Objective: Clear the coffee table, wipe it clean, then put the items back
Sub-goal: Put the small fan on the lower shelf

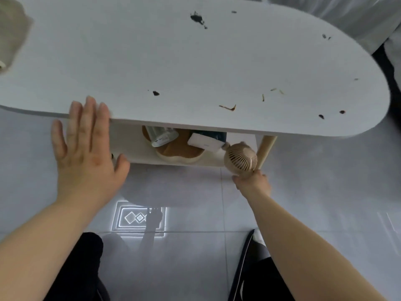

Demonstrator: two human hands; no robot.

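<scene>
1. Right hand [252, 183] is down low by the table's front right leg [266, 152], fingers wrapped around the handle of a small beige handheld fan [240, 157]; the round grille head sticks up just above the fist.
2. The fan head sits at the open front edge of the lower shelf [130, 146], just left of the leg and close enough that I cannot tell whether they touch.
3. Left hand [86, 148] is spread flat and wide, holding nothing, fingertips overlapping the near edge of the white coffee table [195, 61], thumb pointing toward the shelf.
4. Between the two hands, tucked on the shelf: a brown and cream cushion-like pad [178, 151], a clear bottle with a white label [160, 136] lying on it, and a white box [205, 142] just left of the fan head, with something dark blue behind it.
5. Up beyond the right hand's grip, the tabletop is bare of objects but dirty: orange-brown scraps [229, 107], dark crumbs near the right end [321, 116], a black smear [197, 18] at the far side, another dark speck [155, 93] nearer the left hand.
6. Far left of the open hand, a blurred pale green-beige shape [13, 33] sits at the table's corner; too smeared to name.
7. Beneath both arms, grey floor tiles [195, 213] with a bright patterned reflection, and dark trouser legs at the bottom.
</scene>
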